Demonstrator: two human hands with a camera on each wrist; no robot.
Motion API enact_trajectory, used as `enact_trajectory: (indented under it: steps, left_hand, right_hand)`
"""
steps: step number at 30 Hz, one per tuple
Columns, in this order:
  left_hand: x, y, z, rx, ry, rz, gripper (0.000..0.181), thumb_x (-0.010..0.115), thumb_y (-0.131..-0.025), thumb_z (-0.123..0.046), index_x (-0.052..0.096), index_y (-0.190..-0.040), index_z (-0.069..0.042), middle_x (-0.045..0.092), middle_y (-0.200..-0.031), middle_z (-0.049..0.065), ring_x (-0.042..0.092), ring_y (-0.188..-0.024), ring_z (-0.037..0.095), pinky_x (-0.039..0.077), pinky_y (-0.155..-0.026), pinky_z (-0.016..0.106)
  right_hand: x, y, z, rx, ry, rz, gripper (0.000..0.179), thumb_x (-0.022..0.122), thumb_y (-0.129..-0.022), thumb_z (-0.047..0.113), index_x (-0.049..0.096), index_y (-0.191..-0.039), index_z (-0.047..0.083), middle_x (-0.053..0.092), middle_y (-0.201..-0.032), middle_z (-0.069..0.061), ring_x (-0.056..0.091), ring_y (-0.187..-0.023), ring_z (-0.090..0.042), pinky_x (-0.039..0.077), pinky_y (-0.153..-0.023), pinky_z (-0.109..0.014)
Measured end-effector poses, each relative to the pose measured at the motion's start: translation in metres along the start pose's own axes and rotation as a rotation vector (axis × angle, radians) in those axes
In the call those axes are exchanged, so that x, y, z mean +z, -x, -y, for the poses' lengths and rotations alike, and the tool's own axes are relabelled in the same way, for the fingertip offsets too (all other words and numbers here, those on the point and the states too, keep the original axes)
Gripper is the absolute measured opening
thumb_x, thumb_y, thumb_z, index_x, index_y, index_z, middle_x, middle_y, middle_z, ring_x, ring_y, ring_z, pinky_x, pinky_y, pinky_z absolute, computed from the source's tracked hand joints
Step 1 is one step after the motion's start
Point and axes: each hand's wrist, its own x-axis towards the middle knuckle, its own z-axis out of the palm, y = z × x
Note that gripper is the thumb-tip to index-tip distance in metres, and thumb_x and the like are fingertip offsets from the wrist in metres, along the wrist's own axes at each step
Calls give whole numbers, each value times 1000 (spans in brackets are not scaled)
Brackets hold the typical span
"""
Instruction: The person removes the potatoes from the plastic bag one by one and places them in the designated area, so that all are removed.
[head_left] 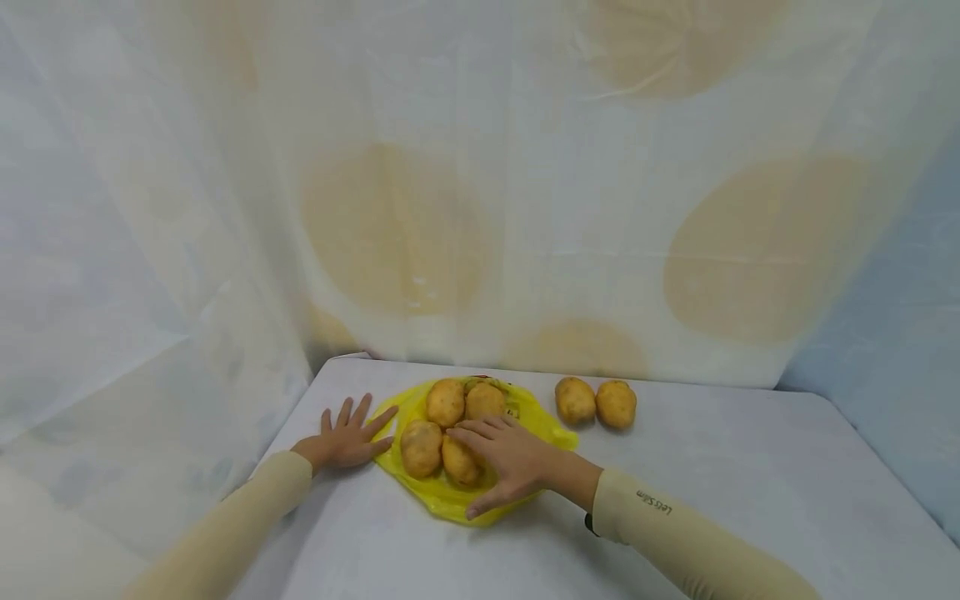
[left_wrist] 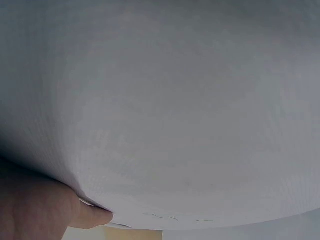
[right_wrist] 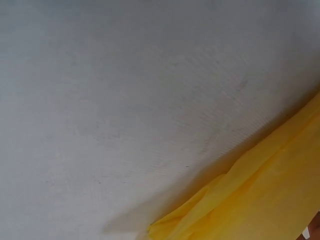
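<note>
A yellow plastic bag (head_left: 442, 503) lies spread on the table, with several potatoes (head_left: 422, 448) grouped on top of it. My left hand (head_left: 349, 440) rests flat on the table at the bag's left edge, fingers spread, thumb and index finger overlapping the yellow plastic. Over the bag's right side reaches my right hand (head_left: 512, 457), fingers extended, fingertips right at the front right potato (head_left: 461, 460) and partly covering it. In the left wrist view only part of the left hand (left_wrist: 45, 212) shows. The right wrist view catches a fold of the yellow bag (right_wrist: 250, 200).
Two more potatoes, a left one (head_left: 575, 401) and a right one (head_left: 617, 405), sit side by side behind the bag's right end. The white table (head_left: 720, 467) extends to the right. Pale curtains with tan circles (head_left: 585, 208) hang along its back edge.
</note>
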Motion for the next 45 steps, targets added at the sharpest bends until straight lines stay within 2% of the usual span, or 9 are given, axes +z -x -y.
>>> enact_trajectory:
  steps: [4,8,15,20,26,29,33,38,45]
  left_hand:
    - [-2,0,-4,-5,-28,-4,76,25,-95,-75,16,-159,-35,-8,-165,22,-7,-148,54,-10,-106,77]
    - [-3,0,-7,-3,-32,-12,75,28,-96,-73,18,-158,-33,-5,-165,23,-5,-147,56,-7,-106,79]
    - [-3,2,-7,-21,-22,5,75,29,-96,-72,18,-158,-34,-6,-165,23,-7,-147,55,-8,-106,78]
    - [-4,4,-7,-15,-16,1,77,27,-95,-74,17,-159,-33,-7,-165,23,-8,-147,55,-10,-107,77]
    - [-3,5,-8,-8,-4,4,75,28,-96,-71,18,-159,-31,-7,-165,23,-9,-147,54,-11,-107,77]
    - [-4,6,-9,-7,-13,1,74,28,-97,-71,18,-159,-31,-7,-165,23,-8,-147,55,-10,-107,77]
    - [-6,6,-9,-21,-25,10,77,26,-95,-74,16,-159,-32,-8,-165,22,-9,-148,54,-11,-107,76]
    - [-6,5,-7,-14,-11,2,76,28,-95,-73,17,-159,-32,-8,-164,23,-9,-147,54,-12,-107,76]
    - [-1,3,-5,-8,-11,-4,74,31,-96,-71,19,-158,-32,-7,-165,23,-9,-147,55,-10,-106,77]
  right_hand:
    - [0,1,0,7,-20,8,105,57,-77,82,25,-157,21,34,-159,-2,36,-143,-26,33,-115,-51]
    - [-2,3,2,27,-63,10,101,59,-79,78,34,-153,15,37,-158,-4,38,-143,-26,36,-114,-47]
    - [-5,3,6,89,-309,19,82,65,-81,70,46,-143,19,48,-147,2,43,-137,-18,37,-113,-44]
    - [-2,2,6,75,-395,42,80,75,-78,61,45,-141,21,50,-143,6,46,-132,-13,38,-112,-40]
    - [3,1,7,85,-412,89,78,83,-75,51,43,-138,27,49,-141,7,48,-126,-8,42,-109,-37]
    - [6,0,7,104,-412,110,83,83,-75,50,41,-143,29,47,-142,5,49,-122,-8,44,-106,-37]
    - [9,0,6,106,-402,141,94,83,-73,53,35,-151,28,46,-147,3,48,-128,-11,42,-109,-39]
    - [11,-2,6,58,-417,145,97,86,-73,48,34,-151,27,47,-145,2,45,-130,-11,40,-110,-38]
    - [13,-2,8,89,-457,142,97,88,-69,49,37,-150,30,47,-141,3,45,-124,-6,41,-107,-34]
